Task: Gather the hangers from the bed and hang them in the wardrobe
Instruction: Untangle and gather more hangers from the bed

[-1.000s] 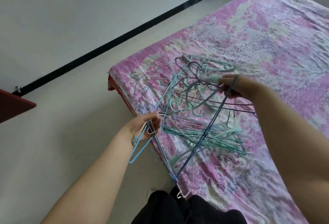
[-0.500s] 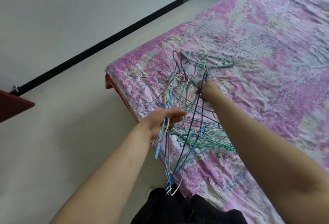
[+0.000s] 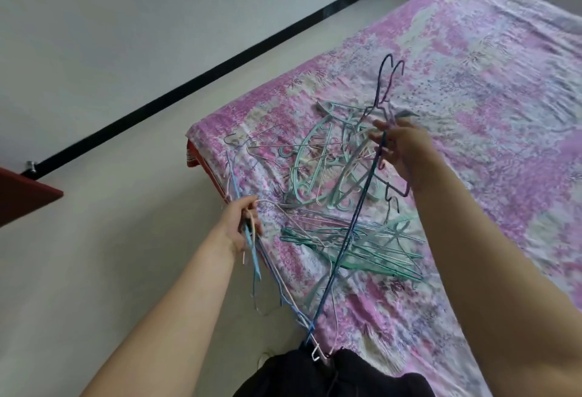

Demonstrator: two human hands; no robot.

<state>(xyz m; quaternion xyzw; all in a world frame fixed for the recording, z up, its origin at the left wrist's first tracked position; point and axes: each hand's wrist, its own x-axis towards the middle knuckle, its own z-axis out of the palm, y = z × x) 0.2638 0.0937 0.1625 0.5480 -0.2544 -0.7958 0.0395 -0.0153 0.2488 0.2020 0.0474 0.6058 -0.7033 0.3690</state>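
A tangle of teal plastic hangers (image 3: 327,173) and thin wire hangers lies on the pink floral bed (image 3: 472,87) near its corner. More green hangers (image 3: 362,248) lie closer to me. My left hand (image 3: 242,226) grips a bundle of several thin blue and white wire hangers (image 3: 274,286) at the bed's edge. My right hand (image 3: 400,147) holds dark blue wire hangers (image 3: 382,87), lifted above the pile, their hooks pointing up and their long sides running down toward my lap.
Pale floor (image 3: 110,239) runs left of the bed, with a white wall and black skirting (image 3: 220,65) behind. A dark red furniture corner (image 3: 25,195) juts in at the left. My dark trousers (image 3: 330,374) show at the bottom.
My right hand has pulled the dark blue hangers up and to the right, away from the pile. My left hand has moved slightly left with its bundle.
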